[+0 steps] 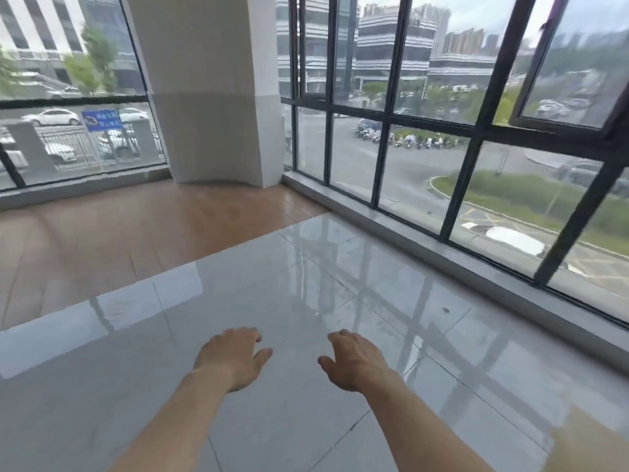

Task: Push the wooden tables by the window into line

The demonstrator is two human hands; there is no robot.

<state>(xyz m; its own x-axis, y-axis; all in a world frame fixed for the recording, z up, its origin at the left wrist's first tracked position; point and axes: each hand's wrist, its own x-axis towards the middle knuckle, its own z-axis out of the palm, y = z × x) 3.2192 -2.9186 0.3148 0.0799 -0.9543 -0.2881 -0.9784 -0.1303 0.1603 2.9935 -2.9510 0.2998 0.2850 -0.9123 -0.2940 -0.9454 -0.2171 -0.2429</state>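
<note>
No wooden table shows clearly in the head view. A blurred wood-coloured patch (599, 441) fills the bottom right corner, and I cannot tell what it is. Both bare forearms reach forward over the glossy grey tiled floor (306, 267). My left hand (233, 357) and my right hand (354, 361) hover side by side, palms down, with the fingers slightly curled and apart. Neither hand holds or touches anything.
A wood-grain surface (119, 233) covers the left, up to a white pillar (211, 97) in the corner. Dark-framed floor-to-ceiling windows (473, 165) run along the right above a low grey sill (442, 253). Another window (68, 97) lies at the far left.
</note>
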